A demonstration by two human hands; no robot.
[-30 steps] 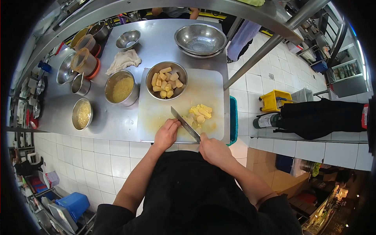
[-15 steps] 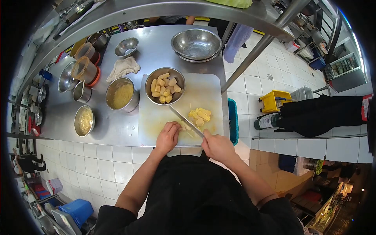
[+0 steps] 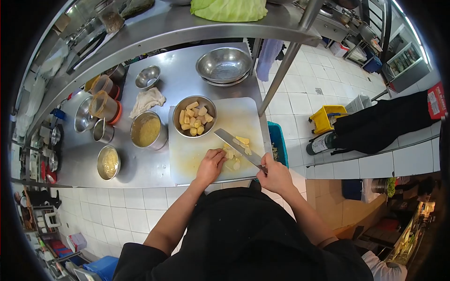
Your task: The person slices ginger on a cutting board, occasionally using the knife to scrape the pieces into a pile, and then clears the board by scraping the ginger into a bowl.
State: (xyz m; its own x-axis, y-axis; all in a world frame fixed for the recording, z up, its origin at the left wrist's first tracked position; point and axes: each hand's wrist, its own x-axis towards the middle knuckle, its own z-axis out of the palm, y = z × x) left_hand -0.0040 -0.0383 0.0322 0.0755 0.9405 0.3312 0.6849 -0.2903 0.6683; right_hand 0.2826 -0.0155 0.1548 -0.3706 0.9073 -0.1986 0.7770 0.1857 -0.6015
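My right hand (image 3: 275,174) is wrapped round the handle of a knife (image 3: 240,147), whose broad blade lies tilted over pale yellow pieces (image 3: 243,140) on the white cutting board (image 3: 187,164). Bent fingers of my left hand (image 3: 212,164) rest on the board beside the slices, left of the blade; whether they pinch a piece is hidden. At the board's upper left sits a metal bowl (image 3: 213,100) of peeled yellow chunks (image 3: 193,117). A deep pot (image 3: 161,136) with yellow contents stands just left of the board.
Left on the metal table are a small bowl of pale shreds (image 3: 109,162), a cloth (image 3: 147,101) and orange-rimmed containers (image 3: 104,105). Stacked bowls (image 3: 224,65) stand behind the board. A shelf (image 3: 164,33) holding cabbage (image 3: 228,9) crosses above. A teal bin (image 3: 278,143) is at the right.
The view has shifted, showing more of the shelf and cabbage. The knife has moved right and up from beside my left fingers, and its blade now covers part of the yellow pieces.
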